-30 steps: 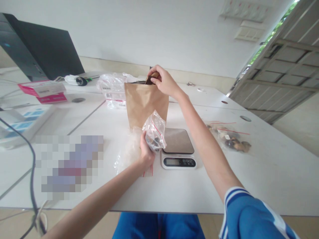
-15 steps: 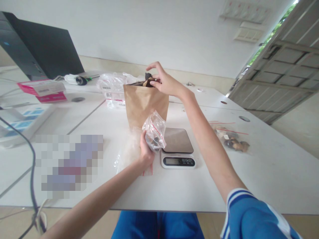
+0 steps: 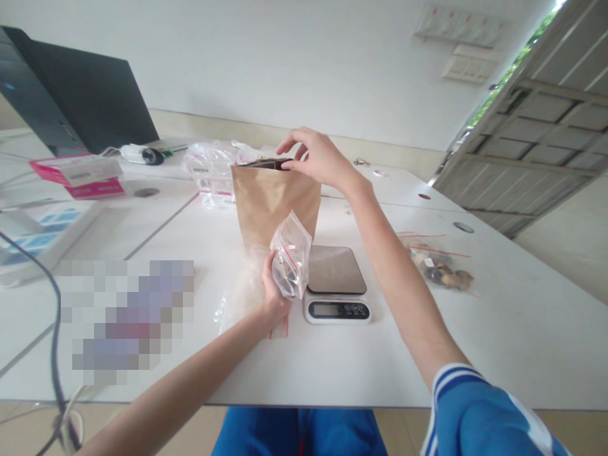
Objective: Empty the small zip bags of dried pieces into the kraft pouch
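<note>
White surface (image 3: 427, 354) carries a paper bag (image 3: 275, 206); right grip (image 3: 316, 155) at its mouth, open or holding, I cannot tell; snagging could tip it. In front of the bag, left grip (image 3: 275, 285) clasps a plastic pouch (image 3: 293, 247); slackening could drop it.

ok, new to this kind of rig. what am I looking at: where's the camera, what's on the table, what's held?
There's no robot: a person works bare-handed, filmed by a single head-worn camera looking forward and down. The left hand holds a clear zip bag. The right hand is at the open top of an upright brown paper bag; whether it grips anything is unclear. On the white table, a small scale sits just right of the zip bag, with clear bags of brown pieces farther right.
</note>
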Action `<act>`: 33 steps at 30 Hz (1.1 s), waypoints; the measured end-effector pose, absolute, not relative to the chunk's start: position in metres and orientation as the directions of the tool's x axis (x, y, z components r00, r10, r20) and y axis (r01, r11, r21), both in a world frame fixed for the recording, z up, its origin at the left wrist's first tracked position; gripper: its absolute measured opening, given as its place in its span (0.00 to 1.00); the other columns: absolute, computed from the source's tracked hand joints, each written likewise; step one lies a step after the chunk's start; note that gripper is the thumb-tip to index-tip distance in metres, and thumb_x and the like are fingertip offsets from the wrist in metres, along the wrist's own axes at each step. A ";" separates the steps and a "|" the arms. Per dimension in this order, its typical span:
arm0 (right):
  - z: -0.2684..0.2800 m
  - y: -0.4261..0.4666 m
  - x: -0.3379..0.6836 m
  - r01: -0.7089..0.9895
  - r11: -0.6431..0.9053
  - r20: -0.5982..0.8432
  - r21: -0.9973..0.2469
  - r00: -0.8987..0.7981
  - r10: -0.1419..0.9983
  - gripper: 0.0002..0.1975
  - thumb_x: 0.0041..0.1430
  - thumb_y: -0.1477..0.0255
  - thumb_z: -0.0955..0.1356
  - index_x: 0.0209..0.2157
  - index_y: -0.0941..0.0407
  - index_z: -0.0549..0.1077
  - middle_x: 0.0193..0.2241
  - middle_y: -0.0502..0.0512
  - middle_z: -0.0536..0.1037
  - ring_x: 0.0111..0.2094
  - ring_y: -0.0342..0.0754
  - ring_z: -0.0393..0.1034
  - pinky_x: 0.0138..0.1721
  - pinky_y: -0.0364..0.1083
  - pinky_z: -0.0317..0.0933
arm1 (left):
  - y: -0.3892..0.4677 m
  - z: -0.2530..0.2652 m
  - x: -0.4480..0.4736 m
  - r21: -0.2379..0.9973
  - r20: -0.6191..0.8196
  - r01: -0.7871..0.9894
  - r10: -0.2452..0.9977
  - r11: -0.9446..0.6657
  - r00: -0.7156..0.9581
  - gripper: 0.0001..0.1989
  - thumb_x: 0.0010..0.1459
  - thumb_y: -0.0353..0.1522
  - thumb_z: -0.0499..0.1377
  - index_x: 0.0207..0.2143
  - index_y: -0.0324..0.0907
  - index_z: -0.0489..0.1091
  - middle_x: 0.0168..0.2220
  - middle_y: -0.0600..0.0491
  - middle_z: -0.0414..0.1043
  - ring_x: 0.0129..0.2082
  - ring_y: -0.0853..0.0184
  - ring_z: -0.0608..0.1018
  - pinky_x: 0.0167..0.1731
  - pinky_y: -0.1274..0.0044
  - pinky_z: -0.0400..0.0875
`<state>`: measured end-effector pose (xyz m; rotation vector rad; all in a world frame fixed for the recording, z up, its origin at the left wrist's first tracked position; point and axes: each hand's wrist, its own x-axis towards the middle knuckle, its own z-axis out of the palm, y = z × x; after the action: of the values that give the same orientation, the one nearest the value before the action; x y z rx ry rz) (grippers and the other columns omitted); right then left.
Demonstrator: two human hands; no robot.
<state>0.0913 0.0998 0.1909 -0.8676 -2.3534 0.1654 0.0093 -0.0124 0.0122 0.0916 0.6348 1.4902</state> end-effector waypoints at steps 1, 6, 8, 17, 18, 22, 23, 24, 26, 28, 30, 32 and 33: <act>0.192 0.099 0.092 0.591 0.764 0.533 -0.259 -0.572 0.624 0.07 0.54 0.77 0.70 0.36 0.56 0.75 0.42 0.56 0.72 0.42 0.51 0.67 0.47 0.48 0.61 | -0.013 0.013 0.009 0.431 -0.327 -0.896 0.944 0.110 -0.042 0.17 0.61 0.37 0.49 0.28 0.40 0.74 0.17 0.55 0.69 0.15 0.74 0.70 0.18 0.83 0.67; 0.186 0.103 0.095 0.657 0.742 0.576 -0.135 -0.557 0.598 0.05 0.60 0.72 0.67 0.36 0.54 0.75 0.36 0.57 0.72 0.45 0.55 0.66 0.54 0.56 0.56 | -0.013 0.014 0.008 0.402 -0.282 -0.909 0.959 0.107 -0.011 0.17 0.59 0.37 0.50 0.24 0.40 0.73 0.14 0.54 0.65 0.11 0.75 0.65 0.11 0.84 0.60; 0.182 0.099 0.099 0.616 0.769 0.615 -0.174 -0.542 0.573 0.08 0.63 0.71 0.64 0.39 0.54 0.74 0.38 0.57 0.72 0.45 0.53 0.66 0.52 0.55 0.57 | -0.011 0.011 0.007 0.395 -0.266 -0.914 0.964 0.088 -0.023 0.16 0.57 0.37 0.53 0.21 0.40 0.71 0.14 0.55 0.64 0.11 0.75 0.64 0.11 0.84 0.60; 0.163 0.015 0.119 0.348 0.790 0.253 -0.504 -0.815 0.520 0.10 0.62 0.79 0.61 0.36 0.59 0.73 0.37 0.54 0.75 0.37 0.43 0.68 0.40 0.43 0.60 | -0.009 0.002 0.009 0.407 -0.239 -0.912 0.969 0.044 -0.060 0.12 0.52 0.36 0.56 0.19 0.41 0.68 0.14 0.57 0.65 0.12 0.74 0.67 0.12 0.84 0.60; 0.158 0.008 0.119 0.373 0.776 0.149 -0.509 -0.850 0.506 0.11 0.61 0.80 0.61 0.35 0.58 0.74 0.37 0.54 0.75 0.38 0.43 0.69 0.41 0.43 0.60 | -0.009 0.002 0.010 0.410 -0.244 -0.911 0.968 0.045 -0.062 0.12 0.52 0.36 0.56 0.18 0.41 0.68 0.14 0.57 0.65 0.12 0.74 0.67 0.13 0.83 0.61; 0.141 -0.004 0.122 0.541 0.708 -0.056 -0.454 -0.810 0.583 0.10 0.59 0.82 0.59 0.31 0.58 0.69 0.35 0.55 0.73 0.35 0.44 0.68 0.38 0.43 0.60 | -0.011 0.007 0.012 0.417 -0.274 -0.907 0.960 0.064 -0.058 0.13 0.53 0.36 0.56 0.20 0.39 0.69 0.17 0.56 0.70 0.16 0.72 0.72 0.19 0.81 0.67; 0.138 -0.003 0.124 0.584 0.676 -0.086 -0.449 -0.782 0.617 0.08 0.59 0.81 0.59 0.32 0.58 0.67 0.34 0.55 0.73 0.34 0.45 0.68 0.36 0.43 0.60 | -0.011 0.009 0.012 0.419 -0.282 -0.905 0.958 0.076 -0.050 0.13 0.53 0.36 0.56 0.21 0.38 0.70 0.17 0.55 0.70 0.17 0.71 0.72 0.20 0.81 0.67; 0.136 -0.002 0.126 0.617 0.643 -0.117 -0.454 -0.757 0.643 0.06 0.59 0.81 0.60 0.34 0.58 0.66 0.33 0.54 0.72 0.33 0.45 0.67 0.34 0.43 0.59 | -0.011 0.010 0.013 0.423 -0.289 -0.901 0.957 0.092 -0.037 0.13 0.52 0.36 0.56 0.21 0.38 0.70 0.18 0.55 0.71 0.17 0.70 0.72 0.21 0.80 0.68; 0.134 0.002 0.130 0.654 0.594 -0.185 -0.468 -0.730 0.658 0.05 0.59 0.79 0.61 0.37 0.57 0.64 0.32 0.53 0.72 0.32 0.45 0.67 0.32 0.42 0.59 | -0.012 0.012 0.014 0.436 -0.298 -0.892 0.954 0.123 -0.013 0.12 0.51 0.37 0.57 0.23 0.37 0.71 0.19 0.54 0.72 0.17 0.69 0.73 0.23 0.78 0.68; 0.131 0.008 0.133 0.659 0.605 -0.252 -0.446 -0.741 0.622 0.04 0.57 0.77 0.64 0.35 0.57 0.64 0.32 0.52 0.71 0.32 0.44 0.67 0.32 0.42 0.59 | -0.013 0.014 0.015 0.448 -0.302 -0.883 0.953 0.142 0.000 0.12 0.51 0.37 0.57 0.25 0.36 0.72 0.21 0.52 0.74 0.19 0.67 0.74 0.26 0.76 0.70; 0.127 0.013 0.133 0.641 0.652 -0.305 -0.406 -0.767 0.564 0.09 0.53 0.75 0.68 0.35 0.58 0.64 0.33 0.52 0.71 0.31 0.44 0.66 0.31 0.41 0.59 | -0.014 0.015 0.016 0.455 -0.300 -0.880 0.954 0.135 -0.009 0.13 0.51 0.37 0.57 0.26 0.36 0.73 0.24 0.51 0.76 0.22 0.65 0.76 0.29 0.75 0.71; 0.121 0.016 0.131 0.627 0.688 -0.332 -0.365 -0.778 0.534 0.15 0.49 0.72 0.71 0.38 0.59 0.65 0.36 0.54 0.70 0.33 0.45 0.67 0.31 0.42 0.59 | -0.014 0.016 0.017 0.465 -0.302 -0.876 0.953 0.131 -0.018 0.12 0.51 0.37 0.57 0.25 0.36 0.72 0.23 0.52 0.76 0.24 0.64 0.77 0.31 0.74 0.71; 0.119 0.017 0.130 0.628 0.699 -0.339 -0.342 -0.776 0.532 0.17 0.48 0.71 0.72 0.39 0.59 0.65 0.38 0.55 0.70 0.36 0.47 0.67 0.33 0.42 0.60 | -0.014 0.016 0.017 0.472 -0.306 -0.872 0.952 0.131 -0.022 0.12 0.51 0.37 0.58 0.24 0.37 0.72 0.23 0.52 0.75 0.25 0.64 0.77 0.32 0.74 0.71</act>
<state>0.1299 0.0171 0.1189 -1.0698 -3.0909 0.7563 0.0166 -0.0142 0.0160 0.1560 0.6371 1.4621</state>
